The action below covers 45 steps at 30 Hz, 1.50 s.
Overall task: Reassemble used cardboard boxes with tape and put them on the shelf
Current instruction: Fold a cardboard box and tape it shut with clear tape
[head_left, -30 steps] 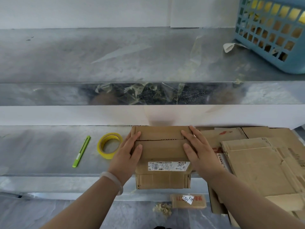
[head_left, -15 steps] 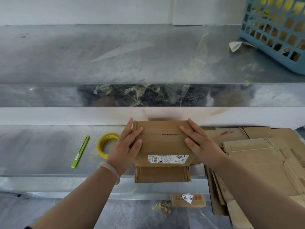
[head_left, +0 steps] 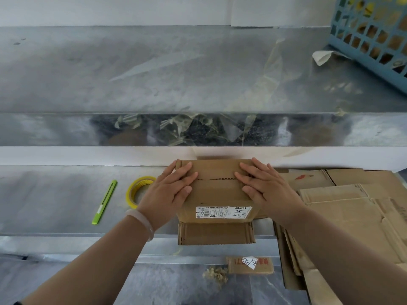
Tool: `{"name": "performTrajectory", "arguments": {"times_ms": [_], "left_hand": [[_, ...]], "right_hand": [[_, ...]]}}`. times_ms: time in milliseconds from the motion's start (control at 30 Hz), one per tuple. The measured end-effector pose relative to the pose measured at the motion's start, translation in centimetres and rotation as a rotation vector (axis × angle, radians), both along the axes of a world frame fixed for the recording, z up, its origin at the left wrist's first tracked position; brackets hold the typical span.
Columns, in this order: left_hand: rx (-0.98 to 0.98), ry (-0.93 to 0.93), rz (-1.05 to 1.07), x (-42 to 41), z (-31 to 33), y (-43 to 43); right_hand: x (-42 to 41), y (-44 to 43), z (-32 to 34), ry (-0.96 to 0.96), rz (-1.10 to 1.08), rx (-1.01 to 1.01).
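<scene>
A steel shelf unit fills the view, its upper shelf [head_left: 154,69] streaked with old strips of clear tape and its lower shelf [head_left: 55,201] serving as the workbench. A pile of flattened cartons [head_left: 352,205] covers the right end of the lower shelf, and a blue basket [head_left: 374,36] sits at the far right of the upper one.

The cardboard box [head_left: 215,192] stands at the middle of the lower shelf against the back wall, one loose flap [head_left: 215,233] hanging over the front edge. A person's left hand [head_left: 167,192] and right hand [head_left: 268,190] lie on its top, fingers straight and spread, pressing the two flaps together along the centre seam [head_left: 217,178]. Neither hand grips anything.

The step in hand appears to be closing the flaps, with no fresh tape visible across the seam. Sealing would call for one hand to keep the flaps shut while the other reaches for the yellow tape roll [head_left: 137,190] just beside the left hand. The green cutter [head_left: 104,202] lies further left, and a white shipping label [head_left: 223,211] marks the box's near side.
</scene>
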<state>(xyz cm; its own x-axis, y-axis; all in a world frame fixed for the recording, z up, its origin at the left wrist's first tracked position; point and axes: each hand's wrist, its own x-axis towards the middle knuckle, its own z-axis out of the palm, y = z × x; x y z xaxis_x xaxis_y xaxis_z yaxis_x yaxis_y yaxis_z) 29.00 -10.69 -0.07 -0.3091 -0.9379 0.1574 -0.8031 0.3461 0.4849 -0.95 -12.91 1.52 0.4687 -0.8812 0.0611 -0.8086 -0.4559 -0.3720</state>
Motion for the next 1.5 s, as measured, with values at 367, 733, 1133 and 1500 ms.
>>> {"name": "performTrajectory", "arguments": {"times_ms": [367,733,1133,1500], "left_hand": [[-0.016,0.121,0.094,-0.1,-0.2,-0.4],[0.038,0.05,0.05,1.4,-0.1,-0.1],[-0.107,0.295,0.166,1.6,0.3,2.1],[0.208,-0.266,0.389,8.6,-6.4,4.3]], "right_hand": [[-0.3,-0.4,-0.4,0.054,-0.005,-0.018],[-0.4,-0.4,0.9,0.134,0.002,0.069],[3.1,2.0,2.6,0.18,-0.083,-0.159],[5.1,3.6,3.6,0.192,-0.068,-0.391]]}}
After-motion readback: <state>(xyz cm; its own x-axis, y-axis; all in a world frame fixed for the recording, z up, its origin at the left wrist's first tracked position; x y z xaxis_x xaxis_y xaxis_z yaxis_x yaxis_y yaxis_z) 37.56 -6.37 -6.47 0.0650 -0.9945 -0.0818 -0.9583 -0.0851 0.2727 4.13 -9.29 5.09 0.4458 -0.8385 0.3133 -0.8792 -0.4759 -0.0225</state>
